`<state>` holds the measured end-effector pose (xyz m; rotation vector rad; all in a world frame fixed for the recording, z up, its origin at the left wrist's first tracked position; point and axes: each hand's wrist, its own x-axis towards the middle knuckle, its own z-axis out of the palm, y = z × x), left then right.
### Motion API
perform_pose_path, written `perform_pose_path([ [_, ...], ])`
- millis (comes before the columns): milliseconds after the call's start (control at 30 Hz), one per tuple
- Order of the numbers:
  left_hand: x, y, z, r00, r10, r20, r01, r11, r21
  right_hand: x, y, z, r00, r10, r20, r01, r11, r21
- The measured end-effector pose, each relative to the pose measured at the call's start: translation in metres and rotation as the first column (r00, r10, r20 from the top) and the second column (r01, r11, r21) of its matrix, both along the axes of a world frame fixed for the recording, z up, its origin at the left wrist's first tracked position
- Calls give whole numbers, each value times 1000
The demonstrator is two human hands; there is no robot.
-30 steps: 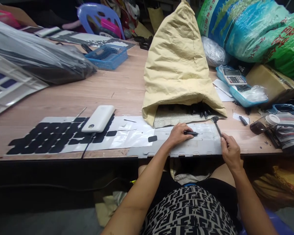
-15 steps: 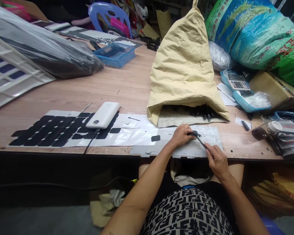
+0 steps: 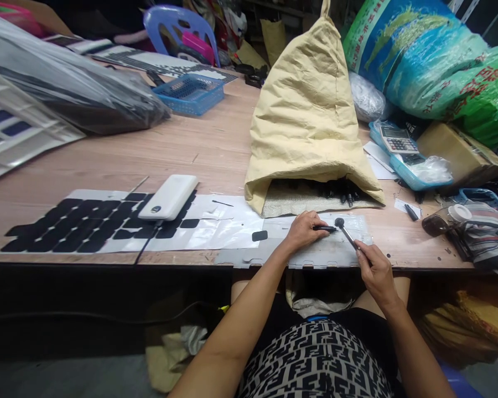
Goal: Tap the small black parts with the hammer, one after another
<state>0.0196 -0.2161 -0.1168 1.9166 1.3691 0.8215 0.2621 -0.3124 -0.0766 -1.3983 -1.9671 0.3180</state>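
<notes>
My left hand (image 3: 305, 229) is closed, holding a slim black pen-shaped piece (image 3: 324, 228) down against the grey board (image 3: 315, 255) at the table's front edge. Its thin tip points right. In my right hand (image 3: 372, 269) is the shaft of a small hammer (image 3: 348, 236), which has a metal handle and a dark round head. That head is just right of the black piece's tip, with a narrow gap between them. Behind my hands stands a yellow woven sack (image 3: 302, 127), its mouth showing several similar black pieces (image 3: 349, 197).
Left of my hands, a white power bank (image 3: 169, 197) with a cable lies on a sheet of black stickers (image 3: 83, 221). A blue basket (image 3: 191, 94) sits farther back. To the right are a calculator (image 3: 398, 141) in a blue tray, a jar (image 3: 444, 220) and striped cloth (image 3: 492, 235).
My right hand has swung the hammer left from the board's right side to the black piece's tip, then drawn it back slightly right. My left hand keeps holding the piece.
</notes>
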Motion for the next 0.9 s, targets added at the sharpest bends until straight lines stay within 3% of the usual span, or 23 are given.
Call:
perform_pose_path([
  [133,-1,-1,1,1000,-11,-17,12,1000,10,24,17,1,980,-168,110,158,983,89],
  [233,-1,-2,1,999,-23,-25,23,1000,11,48,35,-5,892,-346,289,305,935,181],
  [367,-4,-1,4,998,-58,-18,58,998,-6,70,52,-19,795,-437,421,340,895,288],
  [500,-10,-4,12,988,-150,-27,150,988,-27,72,57,-26,774,-472,423,362,877,317],
  [600,-12,-23,20,958,-287,-16,287,958,-23,70,55,-26,773,-471,424,370,879,302],
  [733,-4,-69,22,894,-445,-55,447,894,39,68,54,-26,764,-473,439,374,879,296],
  [900,10,-106,14,883,-380,-275,421,901,108,69,53,-27,757,-475,449,370,878,305],
])
